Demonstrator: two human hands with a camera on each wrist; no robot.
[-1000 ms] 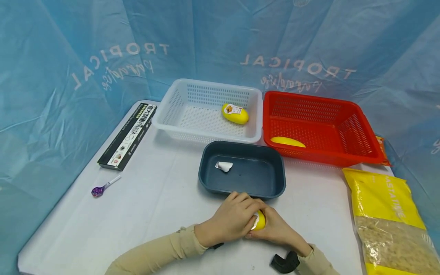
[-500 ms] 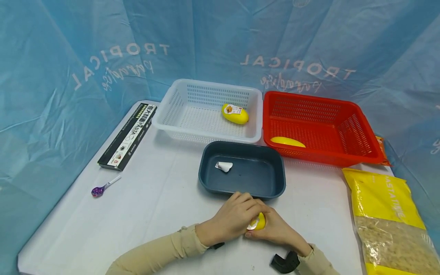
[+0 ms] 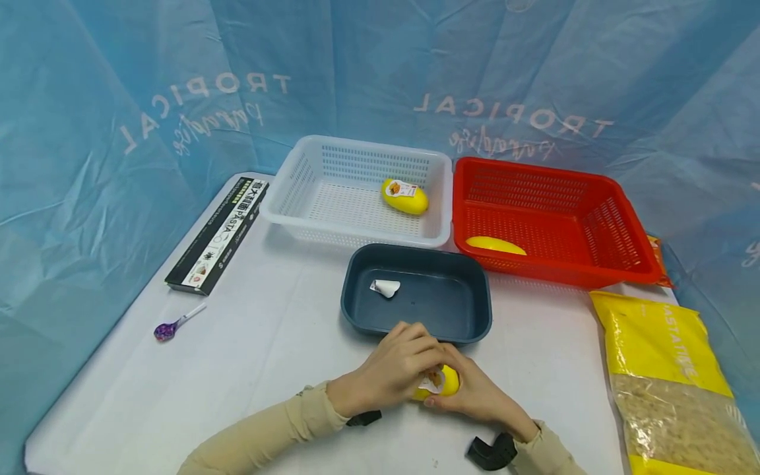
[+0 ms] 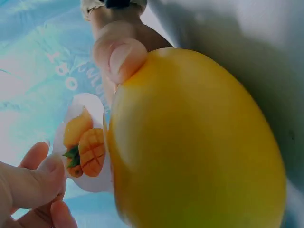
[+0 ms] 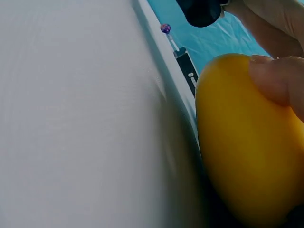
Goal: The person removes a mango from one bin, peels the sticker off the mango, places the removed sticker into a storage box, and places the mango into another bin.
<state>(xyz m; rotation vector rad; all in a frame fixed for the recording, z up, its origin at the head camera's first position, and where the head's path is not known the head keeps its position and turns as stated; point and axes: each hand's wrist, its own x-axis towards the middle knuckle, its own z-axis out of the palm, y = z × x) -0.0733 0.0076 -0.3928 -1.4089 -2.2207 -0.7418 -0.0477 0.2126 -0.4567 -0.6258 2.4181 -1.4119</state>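
Note:
Near the table's front, my right hand (image 3: 477, 392) grips a yellow mango (image 3: 452, 381), its thumb on the skin in the right wrist view. My left hand (image 3: 382, 369) is over the mango's left side. Seen from the left wrist, this hand pinches the edge of a white sticker (image 4: 85, 147) printed with mangoes. The sticker stands away from the fruit, its far edge still against it. Just behind the hands is a dark blue tray (image 3: 415, 330) with a curled white piece of sticker (image 3: 386, 288) in it.
A white basket (image 3: 285, 198) holds another labelled mango (image 3: 405, 196). Beside it, a red basket (image 3: 558, 264) has a yellow mango (image 3: 495, 245). On the left lie a pasta box (image 3: 216, 234) and a purple lollipop (image 3: 166, 331); a pasta bag (image 3: 677, 376) lies right.
My left hand has drawn slightly left and up, and more of the sticker shows between the hands. My right hand keeps its grip on the mango.

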